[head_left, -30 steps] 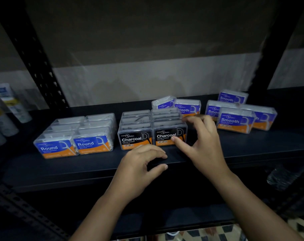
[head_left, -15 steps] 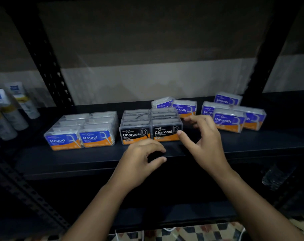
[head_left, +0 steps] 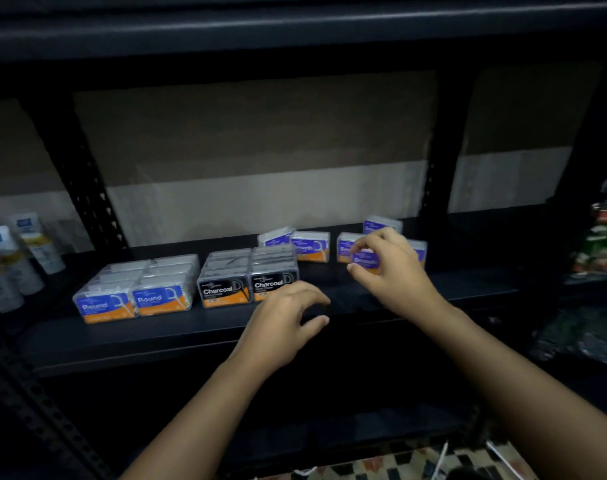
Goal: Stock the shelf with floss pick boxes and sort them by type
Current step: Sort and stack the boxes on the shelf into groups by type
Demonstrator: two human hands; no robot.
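A person's right hand (head_left: 388, 268) pinches a clear plastic floss pick box with a purple-and-orange "Smooth" label (head_left: 366, 259) between thumb and curled fingers, at the front of a loose cluster on the right of the dark metal shelf (head_left: 177, 327), while the left hand (head_left: 281, 323) hovers over the shelf's front edge, fingers loosely curled and holding nothing. The step in hand looks to be gathering the scattered Smooth boxes into rows to match their neighbours; doing it well likely means keeping a firm pinch on the slick case, turning the label outward and setting it square just beside the Charcoal block, front edge flush. Two columns of clear boxes with blue-and-orange "Round" labels (head_left: 132, 303) sit at left, roughly four deep each though blur makes that uncertain; two columns of black-and-orange "Charcoal" boxes (head_left: 248, 289) stand touching beside them, again about four deep. About six Smooth boxes show in all, one tilted at the back (head_left: 276, 237), some partly hidden by the hand. White tubes with blue labels (head_left: 25, 258) stand on the neighbouring bay at far left.
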